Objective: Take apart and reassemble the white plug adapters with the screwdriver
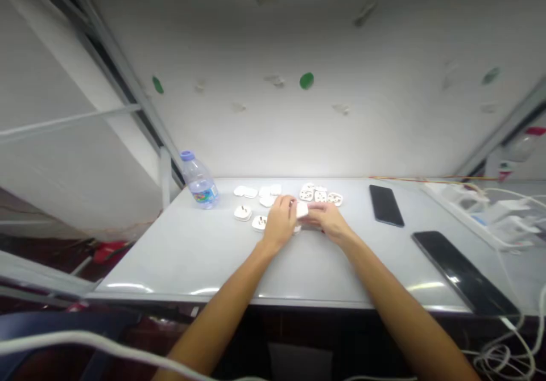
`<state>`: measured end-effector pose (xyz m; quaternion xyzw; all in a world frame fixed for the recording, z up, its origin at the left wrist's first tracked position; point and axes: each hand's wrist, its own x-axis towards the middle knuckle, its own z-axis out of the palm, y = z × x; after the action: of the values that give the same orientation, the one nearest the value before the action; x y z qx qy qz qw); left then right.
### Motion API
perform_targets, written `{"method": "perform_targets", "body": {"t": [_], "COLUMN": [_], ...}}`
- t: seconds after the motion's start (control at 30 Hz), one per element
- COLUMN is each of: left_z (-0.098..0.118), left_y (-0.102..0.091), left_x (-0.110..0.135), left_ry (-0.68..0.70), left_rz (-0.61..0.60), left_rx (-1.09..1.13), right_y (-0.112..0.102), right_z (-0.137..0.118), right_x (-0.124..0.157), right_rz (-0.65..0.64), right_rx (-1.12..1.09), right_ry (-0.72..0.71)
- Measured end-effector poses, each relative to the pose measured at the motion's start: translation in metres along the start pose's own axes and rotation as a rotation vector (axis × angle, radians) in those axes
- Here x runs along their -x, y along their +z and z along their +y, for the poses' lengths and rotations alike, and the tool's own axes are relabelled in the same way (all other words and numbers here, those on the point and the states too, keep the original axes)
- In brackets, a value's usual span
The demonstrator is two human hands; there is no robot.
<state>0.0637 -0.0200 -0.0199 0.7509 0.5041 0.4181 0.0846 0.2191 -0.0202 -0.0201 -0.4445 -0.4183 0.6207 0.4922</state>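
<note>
Both hands meet over the middle of the table, around a white plug adapter (302, 209). My left hand (279, 220) grips it from the left with bent fingers. From the right, my right hand (327, 219) pinches its other side. Part of another white piece shows just below the held one, partly hidden by the hands. Beside my left hand lie a white plug piece with metal pins (258, 223) and a similar pinned piece (243, 213). Behind it are several smooth white covers (245, 191). Past my right hand sit several white socket pieces with holes (321, 195).
A water bottle (199, 181) stands at the back left of the grey table (191, 256). To the right lie a smaller black phone (386, 205) and a larger black tablet-like device (464, 272) with a cable. A white power strip (460, 210) with chargers lies farther right.
</note>
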Motion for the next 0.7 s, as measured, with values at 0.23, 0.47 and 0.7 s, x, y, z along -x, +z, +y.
{"method": "perform_targets", "body": {"t": [0.23,0.47,0.7], "left_z": [0.013,0.005,-0.006], "left_y": [-0.001,0.002,0.003], "left_x": [0.002,-0.002,-0.008], "left_ry": [0.038,0.008,-0.151], "left_rz": [-0.031,0.029,0.065], "left_rx": [-0.114,-0.049,0.152], "right_y": [0.002,0.003,0.003], "right_z": [-0.004,-0.003,-0.004], "right_x": [0.003,0.003,0.005], "right_rz": [-0.041,-0.021,-0.031], "right_rx": [-0.051,-0.065,-0.102], "right_ry": [0.013,0.007,0.005]}}
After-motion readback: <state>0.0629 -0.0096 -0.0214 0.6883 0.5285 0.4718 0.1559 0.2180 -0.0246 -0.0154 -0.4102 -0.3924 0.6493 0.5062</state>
